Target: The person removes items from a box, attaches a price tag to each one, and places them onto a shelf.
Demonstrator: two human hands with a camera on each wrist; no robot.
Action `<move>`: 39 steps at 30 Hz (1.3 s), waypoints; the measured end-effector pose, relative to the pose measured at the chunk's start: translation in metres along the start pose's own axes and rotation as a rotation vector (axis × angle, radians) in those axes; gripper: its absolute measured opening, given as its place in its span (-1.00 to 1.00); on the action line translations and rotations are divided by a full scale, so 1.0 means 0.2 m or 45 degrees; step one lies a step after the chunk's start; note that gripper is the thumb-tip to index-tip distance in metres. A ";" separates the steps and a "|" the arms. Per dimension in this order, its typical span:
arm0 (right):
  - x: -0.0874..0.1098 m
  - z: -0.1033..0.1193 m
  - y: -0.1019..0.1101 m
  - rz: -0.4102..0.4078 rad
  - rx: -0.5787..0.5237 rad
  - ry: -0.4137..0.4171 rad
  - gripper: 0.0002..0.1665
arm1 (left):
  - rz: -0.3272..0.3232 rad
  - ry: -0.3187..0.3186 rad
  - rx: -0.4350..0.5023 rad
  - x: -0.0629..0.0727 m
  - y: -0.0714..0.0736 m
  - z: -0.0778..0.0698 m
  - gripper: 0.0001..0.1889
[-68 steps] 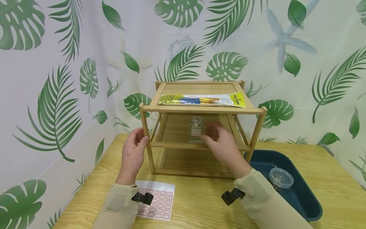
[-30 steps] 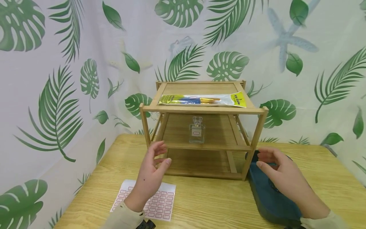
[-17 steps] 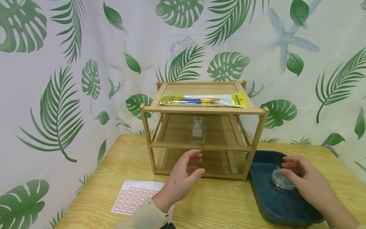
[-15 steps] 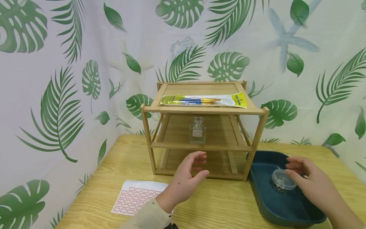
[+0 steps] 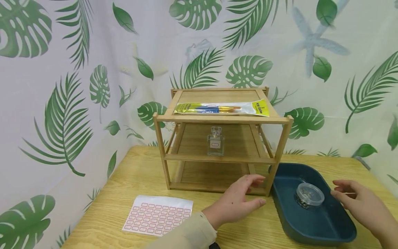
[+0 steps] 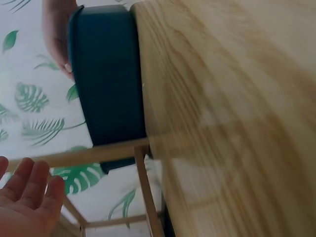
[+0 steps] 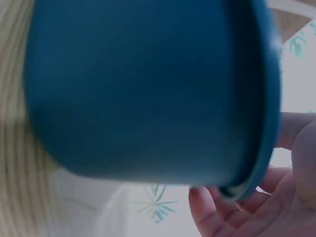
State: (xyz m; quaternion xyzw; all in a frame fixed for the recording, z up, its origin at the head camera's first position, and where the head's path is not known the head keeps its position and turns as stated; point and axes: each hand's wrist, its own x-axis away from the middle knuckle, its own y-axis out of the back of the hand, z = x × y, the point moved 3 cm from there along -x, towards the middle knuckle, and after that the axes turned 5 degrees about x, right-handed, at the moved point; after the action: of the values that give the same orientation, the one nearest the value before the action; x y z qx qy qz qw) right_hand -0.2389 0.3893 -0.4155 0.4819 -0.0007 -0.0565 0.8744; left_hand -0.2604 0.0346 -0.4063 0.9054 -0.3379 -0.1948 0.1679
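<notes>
My left hand (image 5: 237, 202) is in front of the shelf's lower right corner, fingers loosely bent and holding nothing. Just right of the dark blue tray (image 5: 287, 223) is my right hand (image 5: 360, 204), thumb and fingers apart. In the right wrist view the fingers of the right hand (image 7: 281, 202) lie close by the tray rim (image 7: 269, 98); I cannot tell whether they touch it. Inside the tray sits a clear round lidded container (image 5: 312, 193) with small dark pieces at its side. The left wrist view has the left hand (image 6: 29, 202) beside a wooden rail, apart from the tray.
On the three-level wooden shelf (image 5: 217, 159), a pack of paintbrushes (image 5: 222, 108) lies on top and a glass perfume bottle (image 5: 215, 142) stands on the middle level. A sheet of red-bordered labels (image 5: 157, 214) lies at the left of the wooden table (image 5: 102, 214).
The right hand has let go of the perfume bottle, which stays on the middle shelf, and has moved right past the tray. My left hand has left the shelf post and swung right.
</notes>
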 end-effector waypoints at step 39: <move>0.05 -0.16 -0.10 0.354 -0.596 -0.190 -0.20 | 0.648 0.156 -1.161 -0.74 -0.58 0.03 -0.20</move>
State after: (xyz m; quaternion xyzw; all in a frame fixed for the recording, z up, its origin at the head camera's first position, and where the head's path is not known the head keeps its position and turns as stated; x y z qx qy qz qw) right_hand -0.2299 0.4059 -0.4498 0.2567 -0.1182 0.0298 0.9588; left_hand -0.3036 0.2166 -0.4268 0.6393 -0.4176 -0.2219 0.6063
